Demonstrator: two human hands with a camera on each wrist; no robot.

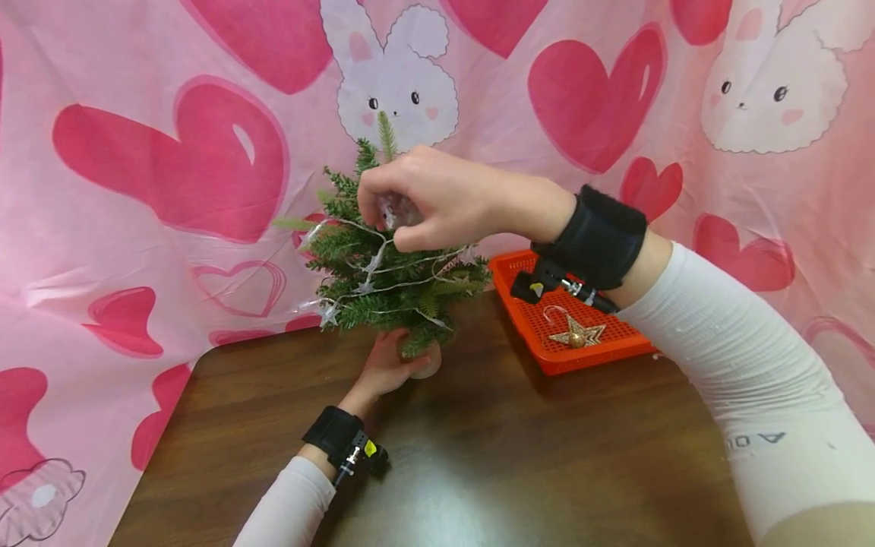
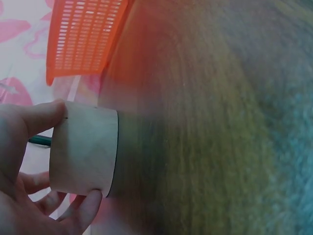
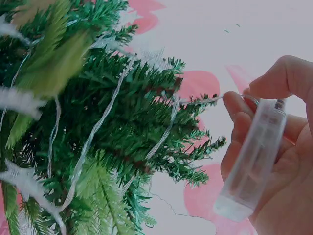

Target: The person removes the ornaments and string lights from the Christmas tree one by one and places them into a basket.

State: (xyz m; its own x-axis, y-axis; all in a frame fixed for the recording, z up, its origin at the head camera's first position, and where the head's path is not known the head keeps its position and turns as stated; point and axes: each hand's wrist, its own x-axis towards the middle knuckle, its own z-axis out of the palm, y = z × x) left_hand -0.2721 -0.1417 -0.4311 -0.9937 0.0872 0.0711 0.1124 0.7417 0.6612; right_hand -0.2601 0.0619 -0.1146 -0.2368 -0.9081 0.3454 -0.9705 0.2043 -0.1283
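A small artificial Christmas tree (image 1: 403, 281) stands on the table, wound with a string of star lights (image 1: 372, 264). Its round, pale base (image 2: 85, 149) is gripped by my left hand (image 1: 387, 363), thumb on one side and fingers on the other. Beside the upper branches, my right hand (image 1: 437, 194) holds a clear plastic battery box (image 3: 252, 159) with curled fingers. A thin wire runs from the box's end to the branches in the right wrist view. The palm and back of the hand hide much of the box in the head view.
An orange plastic basket (image 1: 540, 351) sits to the right of the tree on the brown wooden table (image 1: 547, 456). In it lie a gold star ornament (image 1: 576, 333) and a small candy cane (image 1: 557, 310). A pink heart-and-rabbit curtain (image 1: 239, 45) hangs behind.
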